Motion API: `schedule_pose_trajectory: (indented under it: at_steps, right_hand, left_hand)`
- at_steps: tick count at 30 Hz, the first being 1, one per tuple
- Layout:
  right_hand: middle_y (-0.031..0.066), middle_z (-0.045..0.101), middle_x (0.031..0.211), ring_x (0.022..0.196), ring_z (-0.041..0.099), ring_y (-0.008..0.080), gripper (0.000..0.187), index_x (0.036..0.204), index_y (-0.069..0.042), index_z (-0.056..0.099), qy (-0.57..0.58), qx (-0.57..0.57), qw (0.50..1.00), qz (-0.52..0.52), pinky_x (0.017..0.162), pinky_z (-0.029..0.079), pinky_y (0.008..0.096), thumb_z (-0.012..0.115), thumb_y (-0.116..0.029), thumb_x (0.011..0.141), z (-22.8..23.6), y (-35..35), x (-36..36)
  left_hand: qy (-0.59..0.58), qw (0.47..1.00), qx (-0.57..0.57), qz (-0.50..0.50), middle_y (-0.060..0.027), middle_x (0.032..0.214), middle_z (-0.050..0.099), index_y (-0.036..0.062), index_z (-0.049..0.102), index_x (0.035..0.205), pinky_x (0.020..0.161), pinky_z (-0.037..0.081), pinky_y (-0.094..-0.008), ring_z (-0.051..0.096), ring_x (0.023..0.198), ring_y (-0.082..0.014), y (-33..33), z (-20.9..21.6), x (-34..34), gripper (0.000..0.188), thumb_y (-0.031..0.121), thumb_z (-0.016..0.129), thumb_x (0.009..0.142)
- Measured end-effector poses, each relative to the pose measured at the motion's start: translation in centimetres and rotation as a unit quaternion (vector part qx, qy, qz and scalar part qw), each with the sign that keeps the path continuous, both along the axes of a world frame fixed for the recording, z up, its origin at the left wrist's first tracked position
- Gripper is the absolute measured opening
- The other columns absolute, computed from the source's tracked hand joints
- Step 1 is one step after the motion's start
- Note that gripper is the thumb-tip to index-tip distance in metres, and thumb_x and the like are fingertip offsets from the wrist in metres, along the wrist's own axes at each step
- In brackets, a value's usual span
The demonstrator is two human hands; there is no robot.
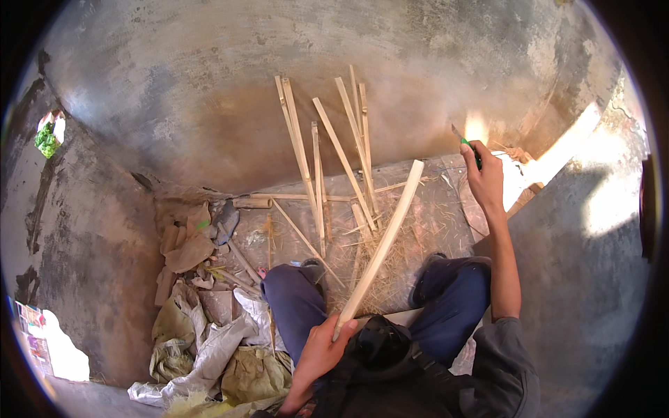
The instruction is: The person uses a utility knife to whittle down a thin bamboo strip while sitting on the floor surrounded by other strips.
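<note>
My left hand [323,348] is closed round the near end of a long pale bamboo strip [383,244]. The strip slants up and away to the right, its far end raised in front of me. Out to the right, well apart from the strip, my right hand [486,174] grips a knife with a green handle [465,141]. Its short blade [456,130] points up and to the left. Most of the handle is hidden by my fingers.
Several bamboo strips [341,157] lean against the far wall [230,104]. Thin shavings [397,279] litter the floor between my knees. Crumpled sacks [216,355] and scraps lie at the left. A wall [578,265] stands close on the right.
</note>
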State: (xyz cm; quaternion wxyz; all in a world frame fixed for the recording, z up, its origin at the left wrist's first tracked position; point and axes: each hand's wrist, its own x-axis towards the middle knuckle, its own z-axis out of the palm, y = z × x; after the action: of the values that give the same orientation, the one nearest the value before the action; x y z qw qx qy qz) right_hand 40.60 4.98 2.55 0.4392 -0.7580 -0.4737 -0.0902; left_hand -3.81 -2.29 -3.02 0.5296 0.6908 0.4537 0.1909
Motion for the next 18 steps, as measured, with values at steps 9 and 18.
schedule_pose_trajectory:
  at_steps: [9,18]
  right_hand:
    - [0.0108,0.07,0.084,0.066,0.07,0.0299,0.032,0.112,-0.005,0.073,-0.066,0.034,0.958,0.279,0.06,0.054,0.0415,0.076,-0.035,0.105,-3.8,-2.4,-11.4]
    - [0.0034,0.062,0.08,0.062,0.069,0.0226,0.029,0.108,-0.01,0.074,-0.163,0.048,0.905,0.391,0.054,0.053,0.0366,0.083,-0.036,0.097,-6.4,-4.0,-15.6]
  left_hand:
    - [-0.039,0.997,0.044,0.053,-0.0023,0.07,0.059,0.0007,0.065,0.104,0.061,0.046,-0.0315,0.054,0.065,-0.0109,3.7,-0.1,2.0,0.034,0.032,0.064,0.117]
    - [-0.041,0.994,0.085,0.047,-0.0183,0.075,0.066,-0.0032,0.064,0.115,0.061,0.048,-0.0414,0.066,0.068,-0.0338,4.0,1.5,4.7,0.036,0.033,0.065,0.116]
